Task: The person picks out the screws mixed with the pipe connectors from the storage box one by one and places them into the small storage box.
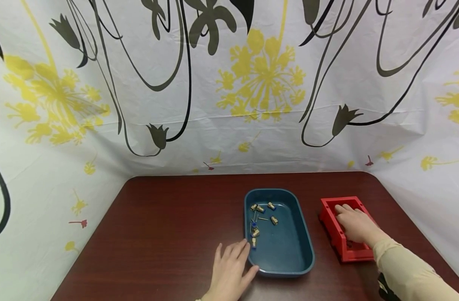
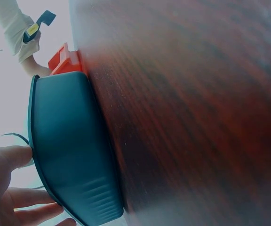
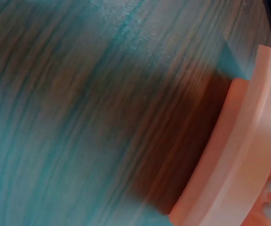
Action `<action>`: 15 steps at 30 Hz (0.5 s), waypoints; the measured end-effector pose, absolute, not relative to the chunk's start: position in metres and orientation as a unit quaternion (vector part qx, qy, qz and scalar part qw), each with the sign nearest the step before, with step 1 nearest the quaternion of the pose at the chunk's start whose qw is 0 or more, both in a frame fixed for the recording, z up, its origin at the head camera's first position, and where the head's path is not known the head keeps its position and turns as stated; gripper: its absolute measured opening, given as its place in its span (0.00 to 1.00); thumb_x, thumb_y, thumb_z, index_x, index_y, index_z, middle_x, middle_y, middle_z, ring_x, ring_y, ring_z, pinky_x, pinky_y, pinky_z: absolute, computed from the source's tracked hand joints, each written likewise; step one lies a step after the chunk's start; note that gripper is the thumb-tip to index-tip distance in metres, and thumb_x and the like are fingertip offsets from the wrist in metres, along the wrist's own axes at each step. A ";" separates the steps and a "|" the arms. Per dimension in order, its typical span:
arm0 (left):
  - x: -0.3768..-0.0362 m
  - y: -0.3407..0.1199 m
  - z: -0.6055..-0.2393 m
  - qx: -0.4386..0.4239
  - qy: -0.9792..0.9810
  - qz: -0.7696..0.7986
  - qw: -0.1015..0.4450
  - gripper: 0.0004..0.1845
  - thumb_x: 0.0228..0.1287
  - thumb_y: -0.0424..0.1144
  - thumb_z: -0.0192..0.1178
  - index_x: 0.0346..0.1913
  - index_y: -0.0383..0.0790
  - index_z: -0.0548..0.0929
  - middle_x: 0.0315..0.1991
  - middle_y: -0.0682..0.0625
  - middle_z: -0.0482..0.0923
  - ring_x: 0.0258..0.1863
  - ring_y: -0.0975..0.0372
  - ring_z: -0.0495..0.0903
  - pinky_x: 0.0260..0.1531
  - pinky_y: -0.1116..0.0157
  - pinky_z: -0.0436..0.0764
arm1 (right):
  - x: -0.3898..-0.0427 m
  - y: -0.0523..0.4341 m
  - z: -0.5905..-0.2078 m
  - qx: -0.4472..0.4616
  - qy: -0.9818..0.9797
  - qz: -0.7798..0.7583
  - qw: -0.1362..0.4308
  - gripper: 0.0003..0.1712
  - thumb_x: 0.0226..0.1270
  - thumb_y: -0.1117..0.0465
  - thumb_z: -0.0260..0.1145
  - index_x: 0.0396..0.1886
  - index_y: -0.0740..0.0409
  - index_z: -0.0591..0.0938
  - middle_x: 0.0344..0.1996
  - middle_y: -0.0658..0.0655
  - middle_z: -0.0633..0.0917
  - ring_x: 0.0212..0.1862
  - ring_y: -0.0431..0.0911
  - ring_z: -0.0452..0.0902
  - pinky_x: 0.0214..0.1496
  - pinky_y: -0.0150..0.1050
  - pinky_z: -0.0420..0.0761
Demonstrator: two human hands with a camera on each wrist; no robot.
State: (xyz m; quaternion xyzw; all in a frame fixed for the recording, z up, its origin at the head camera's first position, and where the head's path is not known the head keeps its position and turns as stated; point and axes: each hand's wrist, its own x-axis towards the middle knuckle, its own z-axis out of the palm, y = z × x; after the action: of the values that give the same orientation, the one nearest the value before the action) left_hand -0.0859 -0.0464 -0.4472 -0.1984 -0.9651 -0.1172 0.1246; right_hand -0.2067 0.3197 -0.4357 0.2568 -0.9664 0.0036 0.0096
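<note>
**Hands on tray and red frame**

Left hand [image 1: 231, 269] flat on the bench [image 1: 165, 234], fingers spread and relaxed, fingertips against the near left rim of the blue tray [image 1: 286, 251]; nothing gripped. In the left wrist view, thumb and fingers [image 2: 13, 157] right at the tray's outer wall [image 2: 69, 155].

Right hand [image 1: 355, 225] laid over the red frame [image 1: 332, 221], fingers reaching into its open middle; whether anything is pinched under them, impossible to tell. Frame well right of the tray, on the bench. Right wrist view blurred: only the frame's edge [image 3: 234, 155] and wood grain.

Inside the tray, toward its far left part, a scatter of small brass fittings [image 1: 263, 215], some with blue ends, plus a thin pin or two.

Probably light but dense and hard, smooth enough to roll or slip; best pinched across the body between thumb and forefinger. Tray and frame likely rigid plastic, light, apt to slide on the polished bench unless steadied at a rim.

Behind, a flowered curtain [image 1: 229, 83].
</note>
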 end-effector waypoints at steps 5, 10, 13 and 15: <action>-0.086 -0.046 -0.447 -0.197 -0.965 -0.118 0.123 0.29 0.54 0.57 0.56 0.53 0.41 0.76 0.53 0.51 0.70 0.49 0.58 0.69 0.48 0.43 0.60 | -0.204 0.320 -0.438 0.242 -0.970 0.015 -0.013 0.10 0.37 0.69 0.70 0.22 0.55 0.80 0.46 0.73 0.73 0.50 0.68 0.63 0.44 0.62 0.65; -0.086 -0.046 -0.446 -0.194 -0.967 -0.117 0.116 0.29 0.54 0.57 0.55 0.53 0.41 0.76 0.53 0.51 0.70 0.49 0.58 0.68 0.48 0.43 0.59 | -0.201 0.321 -0.441 0.238 -0.970 0.023 -0.032 0.11 0.36 0.67 0.72 0.23 0.55 0.79 0.47 0.74 0.72 0.51 0.70 0.61 0.46 0.63 0.63; -0.086 -0.046 -0.446 -0.193 -0.968 -0.116 0.112 0.29 0.54 0.57 0.55 0.53 0.42 0.76 0.53 0.51 0.70 0.49 0.58 0.68 0.48 0.43 0.59 | -0.201 0.322 -0.443 0.239 -0.970 0.023 -0.032 0.11 0.37 0.66 0.72 0.22 0.55 0.78 0.47 0.74 0.72 0.51 0.70 0.61 0.46 0.63 0.62; -0.086 -0.046 -0.446 -0.193 -0.968 -0.115 0.111 0.29 0.54 0.57 0.55 0.53 0.42 0.76 0.53 0.51 0.70 0.49 0.58 0.68 0.48 0.43 0.59 | -0.200 0.322 -0.444 0.240 -0.970 0.024 -0.029 0.11 0.36 0.65 0.72 0.23 0.55 0.78 0.47 0.74 0.72 0.51 0.70 0.62 0.46 0.63 0.62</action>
State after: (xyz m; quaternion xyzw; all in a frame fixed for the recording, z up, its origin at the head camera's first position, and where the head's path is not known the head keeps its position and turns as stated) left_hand -0.0857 -0.0459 -0.4455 -0.1929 -0.9681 -0.1150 0.1114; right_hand -0.2004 0.3225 -0.4437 0.2401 -0.9700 0.0240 -0.0291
